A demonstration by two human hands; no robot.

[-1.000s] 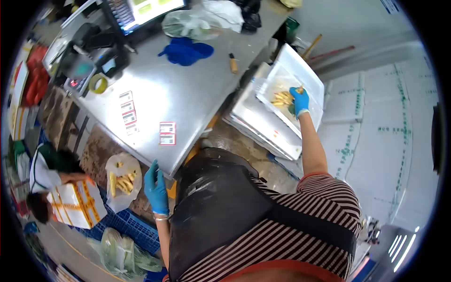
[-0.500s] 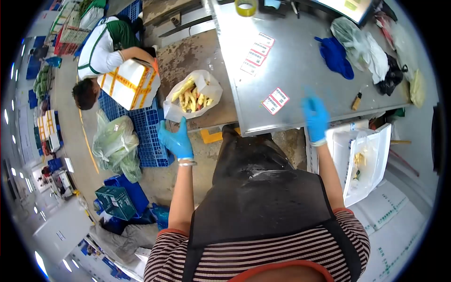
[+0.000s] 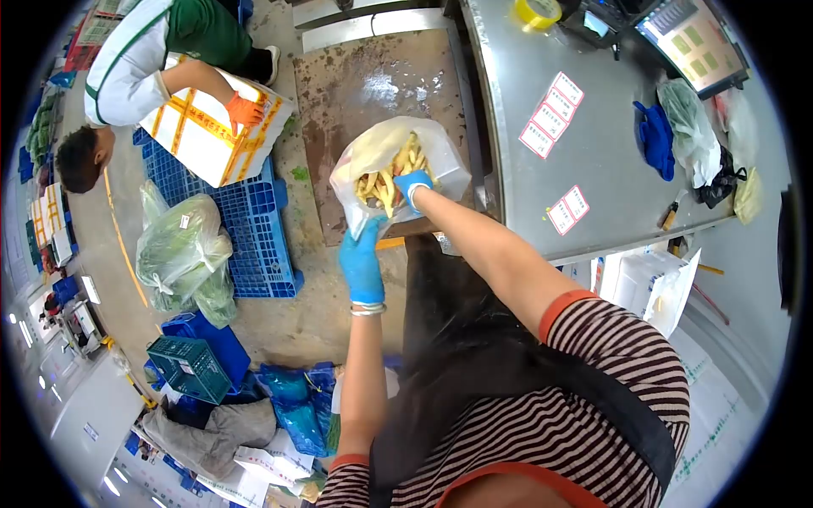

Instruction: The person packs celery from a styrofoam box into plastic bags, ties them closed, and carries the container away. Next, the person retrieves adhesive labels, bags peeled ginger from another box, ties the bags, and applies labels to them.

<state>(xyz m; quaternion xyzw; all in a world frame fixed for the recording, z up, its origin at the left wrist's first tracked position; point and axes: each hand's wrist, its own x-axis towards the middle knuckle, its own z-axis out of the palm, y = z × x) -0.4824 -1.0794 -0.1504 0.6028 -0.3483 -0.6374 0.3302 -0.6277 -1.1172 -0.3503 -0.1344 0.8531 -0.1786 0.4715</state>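
Observation:
A translucent plastic bag (image 3: 351,165) with its mouth open rests on the brown stained surface (image 3: 373,76). Pale yellow finger-shaped pieces (image 3: 385,182) lie inside it. My left hand (image 3: 362,264), in a blue glove, is closed on the bag's near edge. My right hand (image 3: 412,184), also gloved in blue, reaches into the bag at the right side of the pieces; its fingertips are hidden among them, so what it may hold does not show.
At the upper left a person's orange-gloved hand (image 3: 244,112) touches a taped white box (image 3: 199,135) on a blue pallet (image 3: 254,229). Bagged green vegetables (image 3: 186,245) lie below. The metal table (image 3: 542,203) carries labels (image 3: 552,116), yellow tape (image 3: 539,10) and a monitor (image 3: 690,42).
My right hand has come left from near the white foam box and table into the bag. My left hand has moved onto the bag's edge and closed. The view has shifted left.

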